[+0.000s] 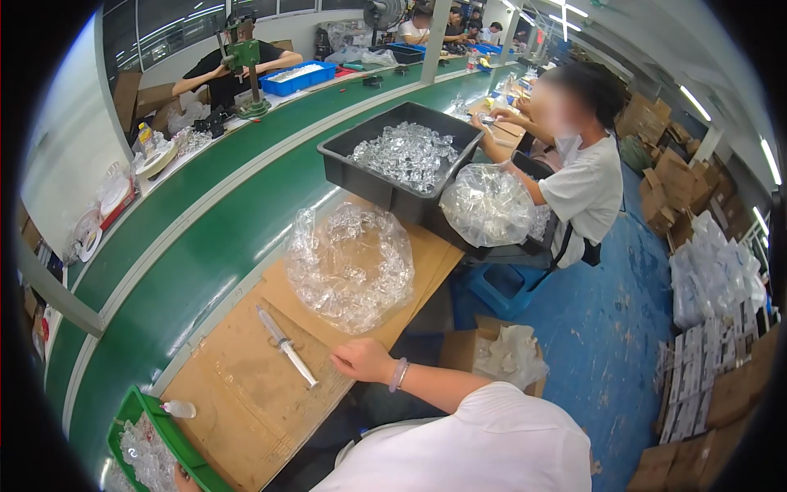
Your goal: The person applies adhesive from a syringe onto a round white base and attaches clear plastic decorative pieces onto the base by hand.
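My right hand (361,358) rests at the table's edge with its fingers curled in and nothing showing in them; a pale bracelet (398,375) circles the wrist. Just beyond it lies a clear plastic syringe (287,348) on the brown cardboard (238,394). Further off, a clear plastic bag (351,266) of transparent parts spreads out on the table. At the bottom left, my left hand (186,480) has its fingers hooked over the rim of a green bin (168,422) with clear parts inside; most of that hand is cut off. A small white bottle (179,408) stands beside the bin.
A grey bin (369,182) heaped with clear parts stands further along. Beside it, a co-worker (582,176) sits near a filled plastic bag (488,205). The green conveyor (205,246) runs along the table. An open carton (459,348) is on the floor to my right.
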Demonstrator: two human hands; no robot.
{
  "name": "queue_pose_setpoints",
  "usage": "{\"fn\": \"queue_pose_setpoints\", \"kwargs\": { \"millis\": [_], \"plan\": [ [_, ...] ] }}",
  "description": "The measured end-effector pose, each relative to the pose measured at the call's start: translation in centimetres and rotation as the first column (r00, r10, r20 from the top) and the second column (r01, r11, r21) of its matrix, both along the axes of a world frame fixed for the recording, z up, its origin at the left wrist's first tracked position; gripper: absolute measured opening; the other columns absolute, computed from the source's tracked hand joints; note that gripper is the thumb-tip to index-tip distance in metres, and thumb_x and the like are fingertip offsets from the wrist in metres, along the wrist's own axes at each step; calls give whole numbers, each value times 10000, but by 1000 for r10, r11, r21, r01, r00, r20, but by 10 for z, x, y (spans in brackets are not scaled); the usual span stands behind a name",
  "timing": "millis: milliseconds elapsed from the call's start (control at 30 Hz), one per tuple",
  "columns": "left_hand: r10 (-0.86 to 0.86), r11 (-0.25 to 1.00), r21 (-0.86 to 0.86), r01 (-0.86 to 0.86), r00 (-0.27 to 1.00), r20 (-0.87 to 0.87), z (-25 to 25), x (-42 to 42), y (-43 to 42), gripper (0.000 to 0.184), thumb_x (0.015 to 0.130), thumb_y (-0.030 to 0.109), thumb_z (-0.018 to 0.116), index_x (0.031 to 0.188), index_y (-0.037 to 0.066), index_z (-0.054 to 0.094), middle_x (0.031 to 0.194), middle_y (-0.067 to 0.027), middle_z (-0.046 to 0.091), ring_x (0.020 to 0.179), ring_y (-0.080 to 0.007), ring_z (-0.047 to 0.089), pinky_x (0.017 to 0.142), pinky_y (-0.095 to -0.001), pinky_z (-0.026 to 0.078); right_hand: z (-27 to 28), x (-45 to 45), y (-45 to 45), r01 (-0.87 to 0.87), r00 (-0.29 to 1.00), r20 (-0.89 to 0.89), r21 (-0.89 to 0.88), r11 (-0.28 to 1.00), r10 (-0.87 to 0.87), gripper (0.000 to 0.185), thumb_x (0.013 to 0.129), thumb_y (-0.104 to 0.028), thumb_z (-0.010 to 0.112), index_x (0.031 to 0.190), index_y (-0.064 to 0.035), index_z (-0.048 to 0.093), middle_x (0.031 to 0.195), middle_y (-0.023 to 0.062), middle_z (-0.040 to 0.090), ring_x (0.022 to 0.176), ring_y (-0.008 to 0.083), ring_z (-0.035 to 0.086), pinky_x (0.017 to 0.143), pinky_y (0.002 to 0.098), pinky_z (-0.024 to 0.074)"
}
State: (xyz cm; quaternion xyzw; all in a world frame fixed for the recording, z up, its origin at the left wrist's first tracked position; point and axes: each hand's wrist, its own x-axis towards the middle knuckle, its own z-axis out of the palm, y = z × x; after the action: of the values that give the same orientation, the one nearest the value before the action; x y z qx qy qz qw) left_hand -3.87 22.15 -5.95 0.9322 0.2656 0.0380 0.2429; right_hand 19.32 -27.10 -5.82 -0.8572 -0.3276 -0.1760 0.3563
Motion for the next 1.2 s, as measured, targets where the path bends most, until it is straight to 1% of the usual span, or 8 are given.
{"fn": "queue_pose_setpoints", "kwargs": {
  "millis": [100, 333, 400, 600, 733, 833, 900, 1200],
  "plan": [
    [11, 998, 64, -9, 1000, -24, 5, 1, -6, 367, 781, 184, 494, 1075, -31, 532, 973, -225, 597, 892, -322, 566, 785, -380, 430, 0, 0, 1, 3, 1000, 3, 10, 1000, -3, 132, 775, -165, 557, 682, -73, 536, 554, 89, 517, 515, 263, 529, 476, 372, 417],
    [-33, 999, 23, 34, 998, -61, 14, 1, -9, 377, 787, 166, 482, 1110, -28, 504, 1036, -236, 570, 951, -331, 544, 822, -381, 415, 3, -1, 1, 9, 1000, 3, 18, 1000, -9, 156, 777, -174, 551, 659, -76, 528, 548, 92, 522, 513, 269, 533, 471, 382, 415],
    [14, 1000, 7, -13, 994, -111, 22, 2, -15, 378, 793, 157, 475, 1122, -29, 492, 1075, -240, 549, 992, -337, 522, 854, -383, 398, 4, -1, 1, 11, 1000, 3, 22, 1000, -11, 155, 777, -175, 551, 660, -76, 530, 551, 92, 525, 516, 268, 535, 472, 381, 417],
    [5, 998, 70, 6, 986, -165, 23, 2, -12, 399, 796, 150, 484, 1148, -36, 478, 1112, -232, 535, 1042, -346, 497, 892, -379, 379, 5, -1, 1, 7, 1000, -1, 12, 1000, -7, 154, 776, -176, 552, 660, -77, 534, 556, 92, 529, 520, 266, 539, 477, 376, 423],
    [5, 998, 56, 2, 991, -133, 11, -3, 1, 390, 787, 150, 501, 1126, -43, 496, 1099, -229, 542, 1046, -341, 497, 901, -375, 376, 2, -1, 1, 6, 1000, -3, 20, 1000, -6, 153, 776, -175, 552, 659, -77, 534, 554, 96, 525, 514, 269, 536, 476, 377, 421],
    [27, 999, -24, -32, 985, -171, 23, 1, -6, 383, 776, 147, 508, 1107, -47, 513, 1091, -229, 547, 1040, -329, 503, 904, -370, 377, 2, 0, 1, 4, 1000, 0, 26, 1000, -4, 152, 775, -172, 552, 658, -76, 532, 550, 99, 521, 510, 272, 533, 476, 377, 419],
    [5, 994, 108, 17, 980, -200, 27, 1, -9, 392, 772, 156, 503, 1110, -42, 519, 1101, -228, 543, 1038, -316, 507, 900, -363, 379, 3, -1, 1, 6, 1000, 1, 29, 1000, -6, 151, 775, -169, 552, 658, -75, 531, 548, 100, 520, 510, 273, 532, 475, 378, 418],
    [54, 988, 153, -22, 977, -206, 26, 6, -17, 378, 772, 166, 494, 1098, -21, 535, 1032, -222, 579, 962, -338, 549, 835, -395, 415, 4, -1, 1, 0, 1000, 0, 31, 1000, 0, 131, 771, -160, 557, 674, -73, 539, 541, 105, 515, 507, 273, 531, 472, 377, 413]
  ]
}}
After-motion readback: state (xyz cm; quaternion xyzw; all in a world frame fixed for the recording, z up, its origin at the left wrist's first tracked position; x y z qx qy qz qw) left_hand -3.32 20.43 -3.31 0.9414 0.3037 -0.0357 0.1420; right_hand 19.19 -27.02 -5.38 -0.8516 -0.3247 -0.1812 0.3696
